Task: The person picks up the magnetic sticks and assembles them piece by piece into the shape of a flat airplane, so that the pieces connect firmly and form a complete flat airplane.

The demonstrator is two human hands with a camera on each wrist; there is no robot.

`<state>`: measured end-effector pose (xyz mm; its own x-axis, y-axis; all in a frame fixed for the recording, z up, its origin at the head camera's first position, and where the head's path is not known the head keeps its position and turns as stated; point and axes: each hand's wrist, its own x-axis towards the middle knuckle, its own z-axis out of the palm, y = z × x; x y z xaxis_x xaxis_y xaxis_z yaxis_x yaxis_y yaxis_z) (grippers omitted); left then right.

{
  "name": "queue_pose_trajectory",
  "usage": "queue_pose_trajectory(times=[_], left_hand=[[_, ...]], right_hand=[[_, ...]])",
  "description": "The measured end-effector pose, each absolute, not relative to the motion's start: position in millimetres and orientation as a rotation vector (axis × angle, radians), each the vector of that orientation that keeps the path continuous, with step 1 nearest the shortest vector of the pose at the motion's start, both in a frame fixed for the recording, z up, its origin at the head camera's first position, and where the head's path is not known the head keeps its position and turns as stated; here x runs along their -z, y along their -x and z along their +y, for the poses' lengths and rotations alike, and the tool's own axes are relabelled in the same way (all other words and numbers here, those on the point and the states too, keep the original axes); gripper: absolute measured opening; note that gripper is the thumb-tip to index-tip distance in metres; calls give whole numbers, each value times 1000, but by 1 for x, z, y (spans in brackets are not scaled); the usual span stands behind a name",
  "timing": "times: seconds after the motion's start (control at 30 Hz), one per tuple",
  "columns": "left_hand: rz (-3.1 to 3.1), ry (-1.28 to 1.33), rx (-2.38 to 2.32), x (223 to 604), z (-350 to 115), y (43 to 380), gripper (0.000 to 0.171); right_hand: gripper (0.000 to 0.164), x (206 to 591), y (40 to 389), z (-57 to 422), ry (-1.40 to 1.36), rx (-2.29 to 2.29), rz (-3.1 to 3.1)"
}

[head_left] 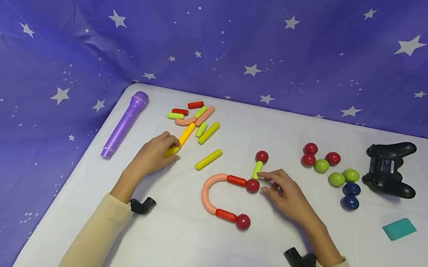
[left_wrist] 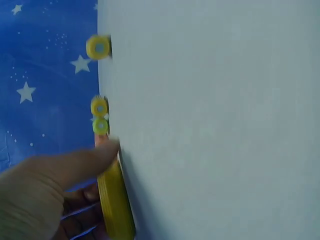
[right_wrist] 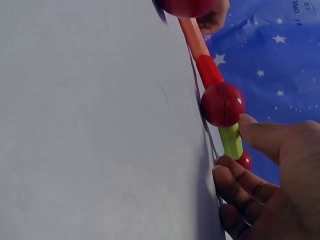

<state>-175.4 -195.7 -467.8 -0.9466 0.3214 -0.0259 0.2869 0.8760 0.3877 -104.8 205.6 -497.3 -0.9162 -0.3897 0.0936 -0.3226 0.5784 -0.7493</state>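
My left hand (head_left: pixel 155 154) pinches a yellow toy stick (left_wrist: pixel 116 200) between thumb and fingers, beside an orange-yellow stick (head_left: pixel 186 134). My right hand (head_left: pixel 290 196) is at the joined toy piece, with a fingertip right at its short lime stick (head_left: pixel 257 170) and the thumb by a red ball (right_wrist: pixel 223 105). That piece has a curved peach stick (head_left: pixel 208 191) with a red stick (head_left: pixel 236 181) on one end and another red stick (head_left: pixel 226 215) on the other. A red ball (head_left: pixel 243 222) caps the lower arm; another red ball (head_left: pixel 262 156) tops the lime stick.
Loose sticks, among them a yellow stick (head_left: pixel 208 159) and a red stick (head_left: pixel 195 105), lie near the left hand. A purple microphone (head_left: pixel 126 123) is at the far left. Rightward are several balls, including a green ball (head_left: pixel 336 179), a black game controller (head_left: pixel 391 167) and a teal block (head_left: pixel 399 229).
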Motion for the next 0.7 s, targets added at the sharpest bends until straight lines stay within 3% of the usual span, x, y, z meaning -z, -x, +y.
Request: queue_pose_trajectory(times=[0.43,0.7], left_hand=[[2940,-365,-834,475,-202,177,27],[2895,-425,-890,466,-205,179,24]], right_hand=[[44,498,104,203,631,1228,2742],[45,497,103,204,620,1229,2732]])
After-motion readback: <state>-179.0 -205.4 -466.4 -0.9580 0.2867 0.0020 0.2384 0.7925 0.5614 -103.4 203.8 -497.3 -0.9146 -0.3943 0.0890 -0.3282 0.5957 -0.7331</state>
